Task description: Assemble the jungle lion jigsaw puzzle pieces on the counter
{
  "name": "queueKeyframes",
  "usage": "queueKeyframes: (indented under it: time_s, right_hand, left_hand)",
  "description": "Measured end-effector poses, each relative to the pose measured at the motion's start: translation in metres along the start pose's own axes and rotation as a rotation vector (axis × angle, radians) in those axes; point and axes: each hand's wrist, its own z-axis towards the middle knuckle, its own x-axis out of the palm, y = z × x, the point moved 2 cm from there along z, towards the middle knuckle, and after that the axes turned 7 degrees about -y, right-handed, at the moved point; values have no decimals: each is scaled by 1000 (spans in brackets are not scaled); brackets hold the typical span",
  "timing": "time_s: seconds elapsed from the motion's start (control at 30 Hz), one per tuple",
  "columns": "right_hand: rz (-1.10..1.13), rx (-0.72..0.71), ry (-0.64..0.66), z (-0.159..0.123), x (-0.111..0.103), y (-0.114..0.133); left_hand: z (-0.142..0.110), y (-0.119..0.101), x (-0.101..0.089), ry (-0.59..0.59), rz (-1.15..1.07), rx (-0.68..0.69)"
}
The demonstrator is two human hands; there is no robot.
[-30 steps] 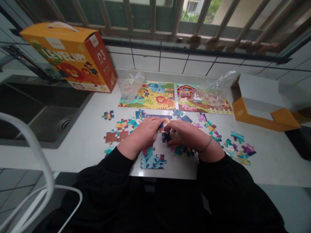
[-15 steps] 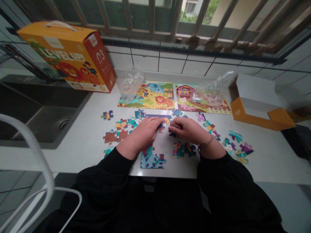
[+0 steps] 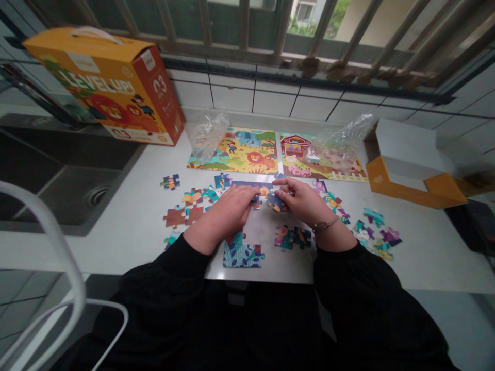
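Note:
My left hand (image 3: pixel 228 208) lies flat, fingers stretched, pressing on a joined strip of blue puzzle pieces (image 3: pixel 251 186) on the white counter (image 3: pixel 135 226). My right hand (image 3: pixel 303 201) pinches a small blue and orange puzzle piece (image 3: pixel 275 201) at the strip's right end. A joined leafy block of pieces (image 3: pixel 243 253) lies near the counter's front edge below my hands. Another small joined cluster (image 3: pixel 293 237) sits beside my right wrist.
Loose pieces lie scattered left (image 3: pixel 185 206) and right (image 3: pixel 373 232). Two finished picture puzzles (image 3: pixel 251 152) with plastic bags (image 3: pixel 207 136) on them lie at the back. An orange puzzle box (image 3: pixel 108 87) stands back left, an open box tray (image 3: pixel 413 165) right, a sink (image 3: pixel 69 170) left.
My right hand has lifted a dark piece from the counter near its wrist and moved up and away to the blue strip's right end. My left hand has stayed on the strip.

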Motion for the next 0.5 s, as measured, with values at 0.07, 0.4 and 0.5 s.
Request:
queueKeyframes:
  time_s: [0.07,0.4,0.5]
  right_hand:
    - [65,76,8,0,3,-1]
    - [-95,-34,-46,3,15,-3]
    - [-172,-47,-82,3,15,-5]
  left_hand:
    - [0,0,-1,-5,-4,5]
    - [-2,2,1,-30,10,68]
    - [-2,0,-1,-18,8,62]
